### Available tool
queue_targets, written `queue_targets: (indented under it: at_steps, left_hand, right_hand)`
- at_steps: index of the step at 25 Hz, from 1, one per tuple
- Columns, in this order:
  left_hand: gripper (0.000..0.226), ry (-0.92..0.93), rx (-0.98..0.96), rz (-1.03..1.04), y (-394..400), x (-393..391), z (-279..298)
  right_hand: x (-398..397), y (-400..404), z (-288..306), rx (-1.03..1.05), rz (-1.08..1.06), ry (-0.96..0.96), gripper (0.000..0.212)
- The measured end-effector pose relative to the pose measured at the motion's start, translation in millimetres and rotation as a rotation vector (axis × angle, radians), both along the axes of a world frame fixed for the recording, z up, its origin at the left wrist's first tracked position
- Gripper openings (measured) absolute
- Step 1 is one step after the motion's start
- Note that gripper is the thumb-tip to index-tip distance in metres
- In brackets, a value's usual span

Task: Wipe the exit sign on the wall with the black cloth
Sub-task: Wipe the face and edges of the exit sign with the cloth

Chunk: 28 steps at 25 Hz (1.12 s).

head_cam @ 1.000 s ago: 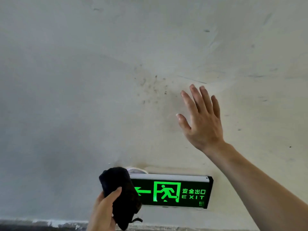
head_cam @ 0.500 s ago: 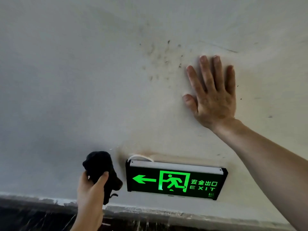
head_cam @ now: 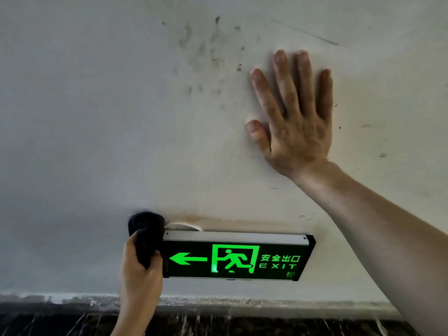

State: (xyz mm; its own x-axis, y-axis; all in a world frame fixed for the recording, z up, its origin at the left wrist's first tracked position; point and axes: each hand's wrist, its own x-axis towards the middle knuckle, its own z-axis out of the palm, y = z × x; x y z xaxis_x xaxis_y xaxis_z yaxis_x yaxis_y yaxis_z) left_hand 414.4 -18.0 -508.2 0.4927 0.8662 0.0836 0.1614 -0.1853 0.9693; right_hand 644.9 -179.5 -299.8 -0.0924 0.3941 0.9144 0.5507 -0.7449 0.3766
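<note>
The exit sign [head_cam: 237,259] is a black box with a lit green arrow, running figure and EXIT text, fixed low on the white wall. My left hand [head_cam: 140,275] grips a bunched black cloth [head_cam: 145,234] that presses against the sign's left end and top left corner. My right hand [head_cam: 294,122] lies flat on the wall above the sign's right half, fingers spread and holding nothing. Its forearm crosses down to the lower right.
The white wall [head_cam: 84,117] carries dark smudges [head_cam: 208,52] above the sign. A white cable [head_cam: 184,225] loops out behind the sign's top left. A dark marbled skirting band [head_cam: 242,323] runs along the bottom.
My left hand has brought the cloth right, from beside the sign onto its left end. My right hand stays flat on the wall, after pressing onto it a second ago.
</note>
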Motion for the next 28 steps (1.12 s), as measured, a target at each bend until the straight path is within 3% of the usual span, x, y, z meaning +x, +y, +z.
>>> queue_targets:
  at_steps: [11, 24, 28]
  left_hand:
    - [0.03, 0.106, -0.144, 0.099, 3, -2, -31]
    - [0.027, 0.296, -0.2, -0.001, 17, -3, -74]
    - [0.025, 0.325, -0.374, -0.03, 15, -4, -89]
  right_hand:
    - [5, 4, -2, 0.031, 0.001, -0.041, 0.065]
    - [7, 4, 0, 0.038, -0.006, -0.032, 0.063]
    - [6, 4, -1, 0.035, 0.004, -0.027, 0.063]
